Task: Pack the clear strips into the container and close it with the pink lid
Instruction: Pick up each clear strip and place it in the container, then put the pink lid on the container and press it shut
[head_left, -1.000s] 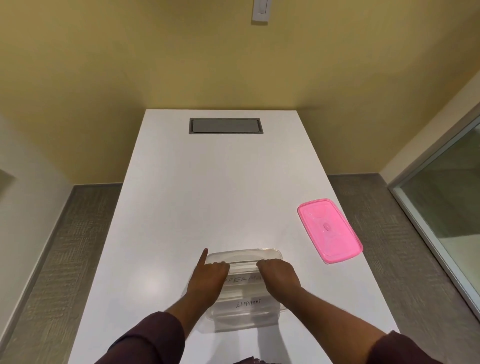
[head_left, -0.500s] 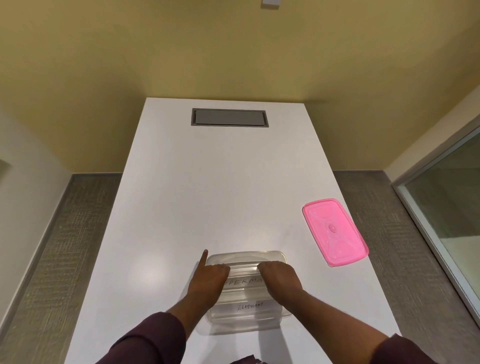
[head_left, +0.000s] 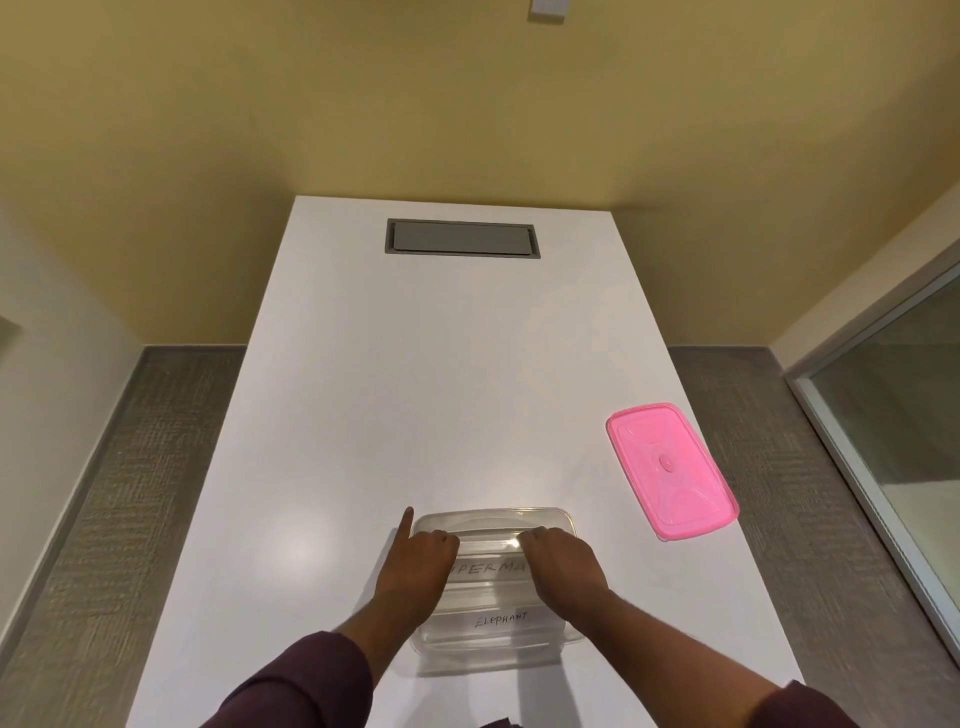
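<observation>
Two white labels show inside the clear container (head_left: 493, 582) near me on the white table (head_left: 441, 395). The near one reads "ELEPHANT" (head_left: 501, 620); the farther one reads "PERMA" (head_left: 491, 567), with both ends hidden by my hands. My left hand (head_left: 418, 566) rests over the container's left side, fingers curled, forefinger pointing away past the rim. My right hand (head_left: 563, 564) is curled over the right side. Both press on clear strips (head_left: 488, 543) inside; I cannot tell whether they grip them. The pink lid (head_left: 670, 470) lies flat, well apart to the right, near the table edge.
</observation>
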